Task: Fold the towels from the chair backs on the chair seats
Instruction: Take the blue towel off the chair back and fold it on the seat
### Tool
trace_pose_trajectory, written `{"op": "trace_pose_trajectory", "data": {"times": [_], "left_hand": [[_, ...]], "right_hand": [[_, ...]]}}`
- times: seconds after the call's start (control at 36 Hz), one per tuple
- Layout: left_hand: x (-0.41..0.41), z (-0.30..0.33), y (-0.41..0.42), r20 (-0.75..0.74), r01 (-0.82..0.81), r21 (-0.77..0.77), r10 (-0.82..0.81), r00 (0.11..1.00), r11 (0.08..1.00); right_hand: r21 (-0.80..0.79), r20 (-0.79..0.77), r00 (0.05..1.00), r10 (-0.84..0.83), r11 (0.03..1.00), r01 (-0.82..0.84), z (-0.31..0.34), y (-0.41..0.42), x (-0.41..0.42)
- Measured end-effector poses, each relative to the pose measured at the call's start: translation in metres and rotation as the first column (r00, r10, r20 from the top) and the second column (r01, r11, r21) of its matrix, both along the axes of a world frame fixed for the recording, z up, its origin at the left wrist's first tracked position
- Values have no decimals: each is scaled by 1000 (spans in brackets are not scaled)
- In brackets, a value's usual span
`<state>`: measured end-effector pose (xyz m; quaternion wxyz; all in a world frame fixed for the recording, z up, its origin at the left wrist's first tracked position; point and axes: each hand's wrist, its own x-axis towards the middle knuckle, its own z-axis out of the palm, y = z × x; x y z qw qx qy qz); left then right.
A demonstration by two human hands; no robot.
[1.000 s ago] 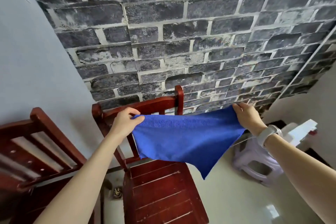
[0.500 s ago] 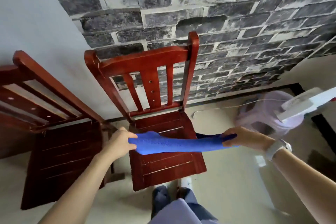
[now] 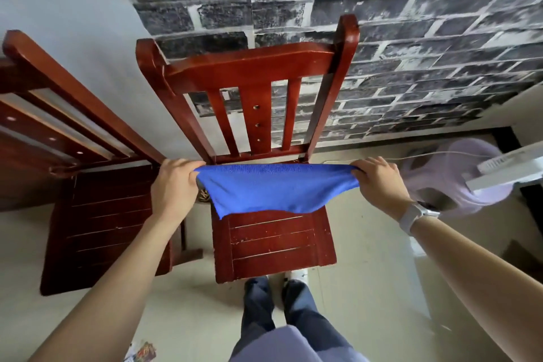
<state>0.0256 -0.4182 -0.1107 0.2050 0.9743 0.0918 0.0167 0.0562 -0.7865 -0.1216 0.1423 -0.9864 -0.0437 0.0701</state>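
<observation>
A red-brown wooden chair [image 3: 273,244] with a slatted seat and a spindle back stands against the brick-patterned wall [image 3: 382,23], and everything here is placed from it. Above the rear half of its seat a blue towel [image 3: 276,188] is stretched flat between two hands: the left hand [image 3: 176,182] pinches the towel's corner off the chair's left edge, fingers curled over the cloth, and the right hand [image 3: 379,182] grips the opposite corner off the chair's right edge the same way, a pale watch [image 3: 414,214] on its wrist. The towel's far edge runs taut just in front of the chair back's lower rail; its near edge sags in a loose curve, and whether it touches the slats cannot be told. The front half of the seat is bare planks, scuffed at the rim. Left of the chair stands a second chair [image 3: 97,220] of the same wood, a narrow strip of pale floor [image 3: 188,317] between them. Right of the chair, beyond open floor, sit a lilac plastic stool [image 3: 458,182] and a white slab-like object [image 3: 511,167] lying across it. The person's legs [image 3: 282,308] stand just in front of the seat's front edge.
</observation>
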Motion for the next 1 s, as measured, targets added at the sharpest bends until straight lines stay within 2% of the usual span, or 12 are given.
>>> {"op": "trace_pose_trajectory", "data": {"times": [0.11, 0.31, 0.36, 0.42, 0.5, 0.56, 0.61, 0.67, 0.69, 0.89, 1.0], "left_hand": [[-9, 1, 8, 57, 14, 24, -15, 998, 1000], [-49, -43, 11, -21, 66, 54, -65, 998, 996], [-62, -65, 9, -88, 89, 50, -84, 993, 995], [-76, -91, 8, -172, 132, 39, -124, 977, 990], [-99, -136, 6, -361, 212, 13, -193, 912, 977], [-115, -168, 6, -557, 229, -10, -196, 807, 973], [-129, -193, 3, -742, 207, -34, -164, 650, 978], [-135, -209, 0, -816, 198, -53, -157, 556, 979], [-135, -215, -2, -822, 188, -58, -153, 549, 981], [-83, -258, -6, -710, 34, -87, -86, 699, 996], [-34, -283, -7, -586, 50, -80, -88, 805, 996]], "right_hand": [[-31, 183, 977, 109, 994, -105, 6, 8, -4], [-79, 123, 972, 202, 978, -193, -36, 9, -33], [-79, 36, 979, 200, 977, -196, -60, 6, -48], [-96, -119, 975, 189, 975, -201, -88, 2, -62], [-164, -403, 897, 181, 950, -266, -132, 0, -85], [-192, -563, 807, 175, 923, -334, -158, 1, -100], [-178, -679, 720, 142, 920, -349, -178, 3, -117], [-163, -748, 660, 67, 946, -280, -195, 5, -129], [-161, -767, 640, 38, 955, -249, -202, 7, -132], [-59, -690, 723, -13, 998, -38, -243, 26, -88], [-26, -588, 807, -43, 999, 33, -265, 40, -39]]}}
